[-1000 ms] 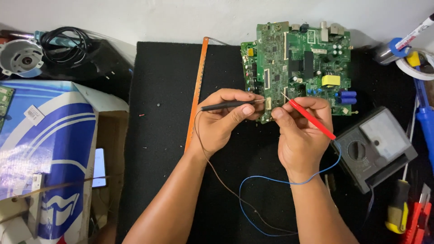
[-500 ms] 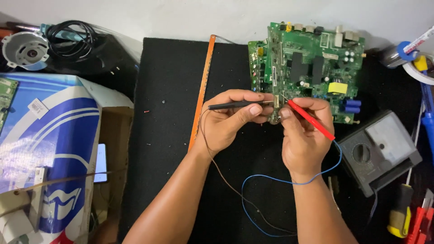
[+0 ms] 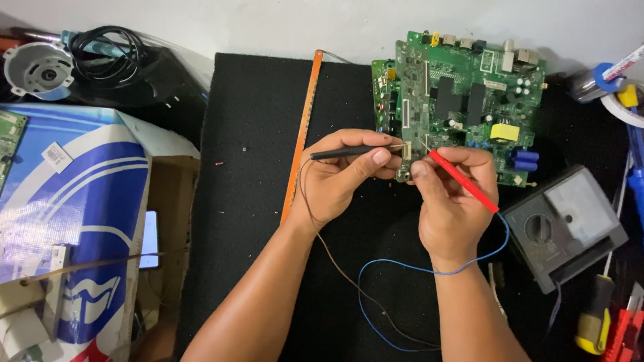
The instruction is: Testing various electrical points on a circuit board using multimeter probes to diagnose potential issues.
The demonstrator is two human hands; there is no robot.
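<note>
1. One black mat (image 3: 255,221) covers most of the bench; its near edge runs out of the bottom of the view, and its right part is hidden under tools.
2. A blue and white carton (image 3: 80,221) lies at the left, cut off by the left and bottom edges; a small lit screen shows in the gap beside it, too hidden to identify.
3. The green circuit board (image 3: 469,100) lies flat at the far right of the mat. Its near left corner is covered by the fingers of both hands. A second, smaller board peeks out from under its left edge, mostly hidden.
4. A grey multimeter (image 3: 567,228) sits just right of the right wrist, tilted; its dial markings are too small to make out.
5. The left hand (image 3: 342,177) is closed around a black probe (image 3: 349,152), pinched between thumb and fingers, lying nearly level with its tip at the board's left edge. A brown lead trails from it towards the bottom.
6. The right hand (image 3: 453,201) pinches a red probe (image 3: 463,181) like a pen, slanted, its thin metal tip on the board beside the black one. Whether the tips actually touch the board's contacts cannot be told. A blue lead loops below the wrist.
7. An orange ruler (image 3: 302,127) lies lengthwise on the mat, its lower part hidden behind the left hand.
8. A yellow-handled screwdriver (image 3: 594,322) is cut off at the bottom right.
</note>
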